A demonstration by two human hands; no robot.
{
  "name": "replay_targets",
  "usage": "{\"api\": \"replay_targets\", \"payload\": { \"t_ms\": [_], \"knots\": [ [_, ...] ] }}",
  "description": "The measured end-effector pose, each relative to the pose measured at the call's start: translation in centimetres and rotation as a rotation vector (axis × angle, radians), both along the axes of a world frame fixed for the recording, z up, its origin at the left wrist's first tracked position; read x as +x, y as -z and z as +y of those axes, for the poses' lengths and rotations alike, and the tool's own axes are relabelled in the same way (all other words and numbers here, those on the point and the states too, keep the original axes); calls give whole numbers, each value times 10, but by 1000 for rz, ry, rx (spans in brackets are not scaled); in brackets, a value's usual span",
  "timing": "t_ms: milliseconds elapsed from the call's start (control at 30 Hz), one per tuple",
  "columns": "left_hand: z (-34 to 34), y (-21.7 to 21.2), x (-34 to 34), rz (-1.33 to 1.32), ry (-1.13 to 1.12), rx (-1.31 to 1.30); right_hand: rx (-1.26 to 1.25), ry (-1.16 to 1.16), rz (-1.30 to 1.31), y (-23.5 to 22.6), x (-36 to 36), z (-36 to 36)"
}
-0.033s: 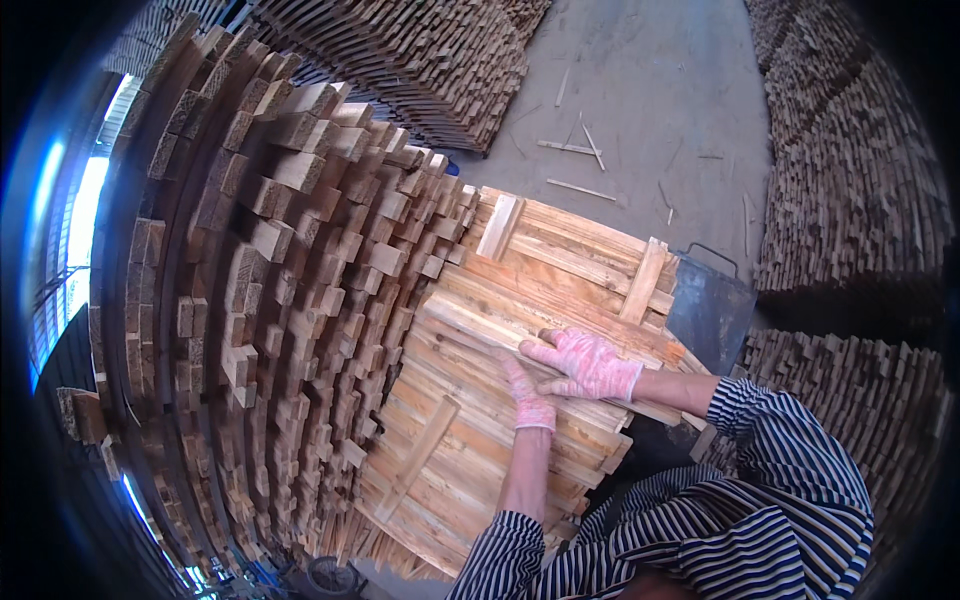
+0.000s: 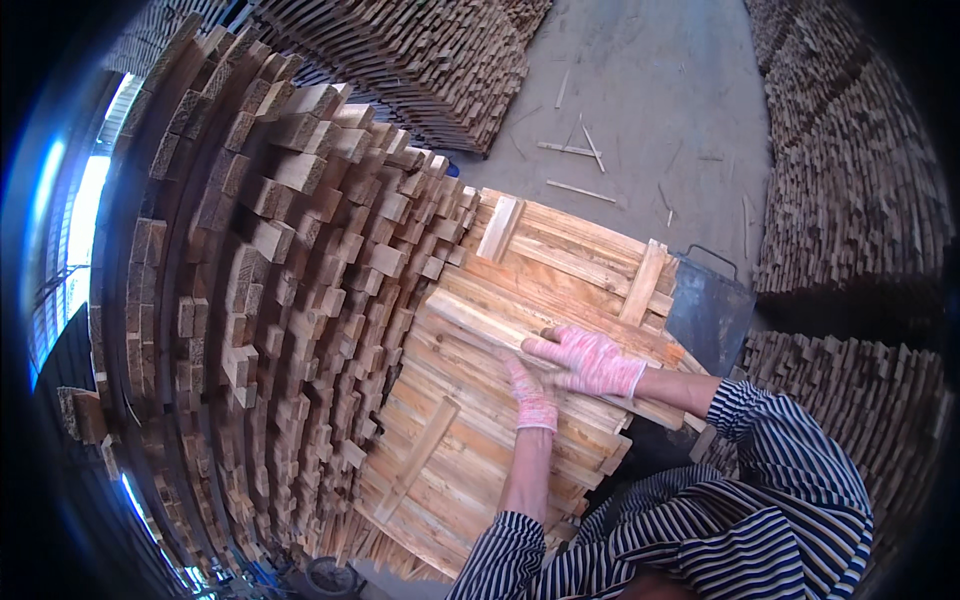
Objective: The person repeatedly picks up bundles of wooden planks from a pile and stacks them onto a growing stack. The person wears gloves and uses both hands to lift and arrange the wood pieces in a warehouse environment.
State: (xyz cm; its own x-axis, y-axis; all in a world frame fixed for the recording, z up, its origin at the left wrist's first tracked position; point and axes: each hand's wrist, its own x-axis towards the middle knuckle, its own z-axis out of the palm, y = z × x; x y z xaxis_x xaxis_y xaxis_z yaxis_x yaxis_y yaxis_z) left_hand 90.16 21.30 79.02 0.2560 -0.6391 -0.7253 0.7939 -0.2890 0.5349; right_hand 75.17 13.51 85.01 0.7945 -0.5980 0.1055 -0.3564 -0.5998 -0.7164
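A flat layer of light wooden boards (image 2: 440, 365) lies side by side in front of me. Both my hands wear pink-and-white knit gloves and rest on the boards, close together. My left hand (image 2: 533, 400) lies with its fingers stretched toward the far left. Just beyond it, my right hand (image 2: 592, 362) reaches across from the right, fingers pointing left and thumb apart; it is open over a pale strip. What its fingertips touch underneath is partly hidden. A short crosspiece (image 2: 420, 455) lies across the boards on the near left.
Tall stacked lumber (image 2: 300, 240) with uneven ends rises close on the left. Beyond my hands, more boards carry two short crosspieces (image 2: 645, 280). A dark metal sheet (image 2: 710, 310) with a handle stands at their right. Loose sticks (image 2: 580, 190) litter the floor. Timber stacks (image 2: 850, 190) line the right.
My right hand has shifted very slightly to the right, and its thumb has moved a little. The boards look the same.
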Motion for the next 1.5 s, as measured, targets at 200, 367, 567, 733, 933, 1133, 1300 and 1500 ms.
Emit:
{"api": "replay_targets", "payload": {
  "t_ms": [200,367,567,733,933,1133,1300,1500],
  "knots": [
    [3,41,17,43,-103,-99,89,89,157,34,7,-68],
    [-1,22,0,109,-54,-54,84,89,185,110,36,-104],
    [-24,-22,-8,121,-35,-149,-2,30,162,-3,16,-54],
    [-47,-16,-15,-812,582,-40,244,56,122,31,-9,-70],
    [-47,-7,-10,-1623,1344,118,3,208,250,103,7,-140],
    [-15,4,3,-1569,1177,71,224,190,90,107,44,-107],
    [7,-17,34,-1495,1113,72,194,136,13,104,41,-115],
    [171,-25,182,-1756,570,905,-410,69,66,89,78,-87]
  ]
}}
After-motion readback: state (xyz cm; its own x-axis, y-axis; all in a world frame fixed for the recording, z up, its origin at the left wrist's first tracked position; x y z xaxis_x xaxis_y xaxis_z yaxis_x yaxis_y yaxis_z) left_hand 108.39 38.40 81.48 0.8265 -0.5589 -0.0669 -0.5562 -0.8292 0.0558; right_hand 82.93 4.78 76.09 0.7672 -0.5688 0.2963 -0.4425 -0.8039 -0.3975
